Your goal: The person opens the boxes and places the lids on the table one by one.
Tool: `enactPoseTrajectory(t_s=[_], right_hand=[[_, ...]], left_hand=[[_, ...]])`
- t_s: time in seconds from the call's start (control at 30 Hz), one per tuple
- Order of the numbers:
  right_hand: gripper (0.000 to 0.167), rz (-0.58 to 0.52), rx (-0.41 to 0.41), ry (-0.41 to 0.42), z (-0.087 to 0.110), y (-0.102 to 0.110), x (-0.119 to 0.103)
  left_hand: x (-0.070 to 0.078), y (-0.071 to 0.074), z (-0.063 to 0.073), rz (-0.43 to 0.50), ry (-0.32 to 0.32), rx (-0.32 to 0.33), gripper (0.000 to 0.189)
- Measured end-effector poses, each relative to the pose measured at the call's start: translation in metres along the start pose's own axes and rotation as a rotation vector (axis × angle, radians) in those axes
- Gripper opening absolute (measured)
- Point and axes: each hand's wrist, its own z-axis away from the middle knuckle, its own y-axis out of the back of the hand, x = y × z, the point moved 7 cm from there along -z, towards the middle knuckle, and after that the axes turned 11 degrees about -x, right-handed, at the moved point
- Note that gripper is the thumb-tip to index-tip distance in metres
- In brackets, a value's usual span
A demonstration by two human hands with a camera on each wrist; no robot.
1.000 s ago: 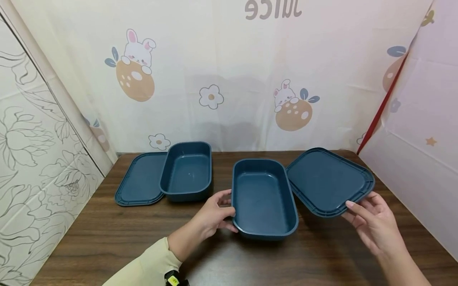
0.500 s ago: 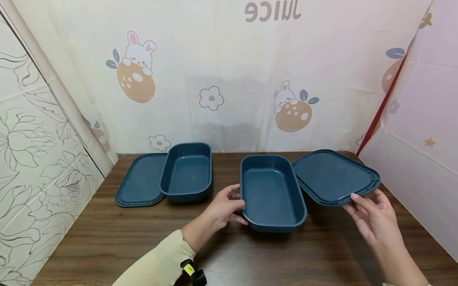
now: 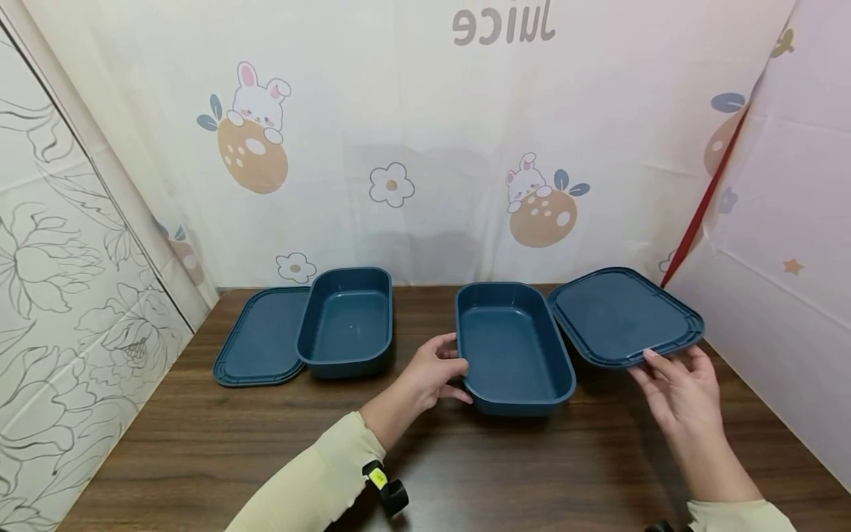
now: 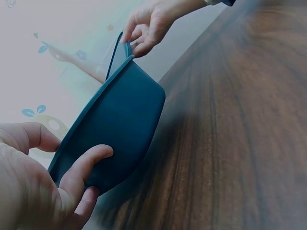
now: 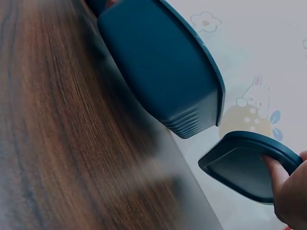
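My left hand (image 3: 435,373) grips the left side of a dark blue rectangular food container (image 3: 515,355), standing right of centre with its open top facing me. In the left wrist view, fingers (image 4: 88,163) of that hand lie against the container's outer wall (image 4: 112,115). On the right, a matching flat lid (image 3: 625,318) is raised above the table and tilted. My right hand (image 3: 685,391) pinches its near corner, thumb on top and fingers underneath. The lid's left edge comes right up to the container's right rim. In the right wrist view, the container's ribbed end (image 5: 187,124) faces the lid (image 5: 244,167).
A second blue container (image 3: 349,325) stands open at the back left. Another blue lid (image 3: 266,336) lies flat beside it, partly hidden by it. The brown wooden table (image 3: 233,451) ends at a printed curtain (image 3: 439,214) behind and a pale wall sheet (image 3: 784,332) on the right.
Both hands have moved away from me: the left carrying the container rightward and back, the right carrying its lid back. The second container and its lid stay put.
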Motion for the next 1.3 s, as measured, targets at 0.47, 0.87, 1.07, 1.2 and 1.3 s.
enactPoseTrajectory(t_s=[0.47, 0.87, 1.07, 1.2, 1.3], right_hand=[[0.074, -0.015, 0.172, 0.017, -0.013, 0.027, 0.001], [0.074, -0.016, 0.218, 0.012, -0.021, 0.037, 0.003], [0.074, -0.017, 0.241, 0.004, -0.025, 0.041, 0.002], [0.075, -0.033, 0.245, 0.002, -0.026, 0.042, 0.002], [0.075, -0.047, 0.248, 0.003, -0.028, 0.042, 0.002]], left_hand=[[0.002, -0.012, -0.032, -0.01, 0.001, -0.017, 0.074], [0.002, -0.015, -0.058, -0.007, -0.012, 0.063, 0.07], [0.002, -0.016, -0.066, -0.023, -0.014, 0.095, 0.072], [0.001, -0.016, -0.071, -0.021, -0.016, 0.102, 0.072], [0.001, -0.016, -0.073, -0.019, -0.016, 0.113, 0.073]])
